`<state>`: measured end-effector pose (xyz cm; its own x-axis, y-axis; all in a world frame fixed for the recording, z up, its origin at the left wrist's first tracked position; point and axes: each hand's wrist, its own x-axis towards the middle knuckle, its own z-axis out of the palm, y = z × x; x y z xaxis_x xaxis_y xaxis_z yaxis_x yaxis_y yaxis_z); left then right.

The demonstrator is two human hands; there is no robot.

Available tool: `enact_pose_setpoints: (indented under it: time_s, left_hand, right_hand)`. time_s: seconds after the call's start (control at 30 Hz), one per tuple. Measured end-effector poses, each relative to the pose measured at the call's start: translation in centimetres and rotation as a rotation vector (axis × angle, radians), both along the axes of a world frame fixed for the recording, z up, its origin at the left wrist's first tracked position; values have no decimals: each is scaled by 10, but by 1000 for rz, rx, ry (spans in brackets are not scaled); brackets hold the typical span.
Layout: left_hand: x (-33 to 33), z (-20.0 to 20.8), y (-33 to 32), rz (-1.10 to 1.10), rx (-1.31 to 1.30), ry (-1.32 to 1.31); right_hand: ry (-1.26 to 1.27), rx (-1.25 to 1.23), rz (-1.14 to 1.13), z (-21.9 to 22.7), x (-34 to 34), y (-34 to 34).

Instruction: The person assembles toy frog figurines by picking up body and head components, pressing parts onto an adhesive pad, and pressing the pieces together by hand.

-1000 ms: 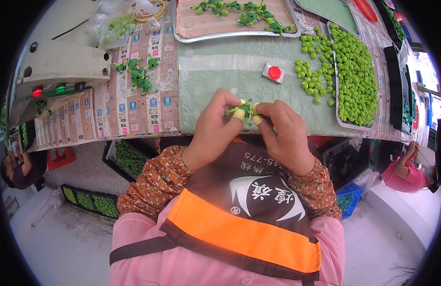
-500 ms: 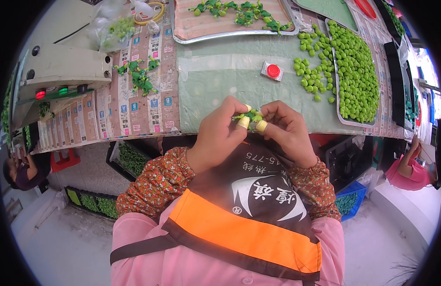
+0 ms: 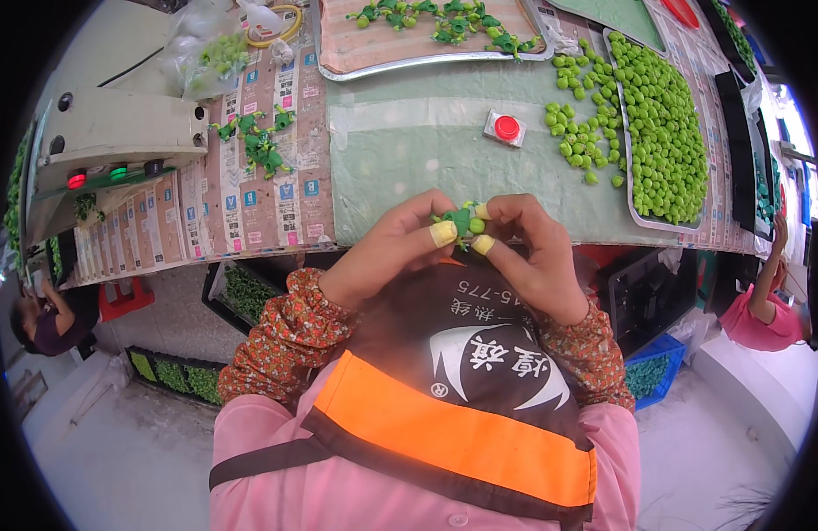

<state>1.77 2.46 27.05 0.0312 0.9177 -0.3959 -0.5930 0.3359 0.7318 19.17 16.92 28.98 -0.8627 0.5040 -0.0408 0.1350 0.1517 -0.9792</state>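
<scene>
Small two-tone green plastic-looking figure (image 3: pixel 464 219) at frame centre, directly between hands; left hand (image 3: pixel 380 255) pinching its left side, right hand (image 3: pixel 540 257) its right; both equally near, long axis unclear.

Above the near edge of the surface (image 3: pixel 289 199), a toy (image 3: pixel 464 220) is between the hands (image 3: pixel 378 257). Other toys (image 3: pixel 265 156) lie left, beside a machine (image 3: pixel 117 128), and on the far tray (image 3: pixel 382 50); rightward come button (image 3: pixel 506 128), loose balls (image 3: pixel 560 126), ball tray (image 3: pixel 667 226).
</scene>
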Motion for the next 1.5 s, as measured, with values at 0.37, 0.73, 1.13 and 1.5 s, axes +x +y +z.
enact_pose_setpoints:
  time_s: [0.37, 0.73, 1.13, 1.5]
  left_hand:
    - [3, -9, -1, 9, 37, 10]
    - [3, -15, -1, 98, -2, 89]
    - [-15, -23, -13, 278, -66, 105]
    - [-20, -22, -19, 275, -52, 39]
  right_hand:
    - [30, 231, 74, -5, 1, -1]
    - [-51, 240, 105, 1, -19, 15]
    - [134, 83, -204, 10, -114, 143]
    - [-340, 820, -172, -16, -12, 127]
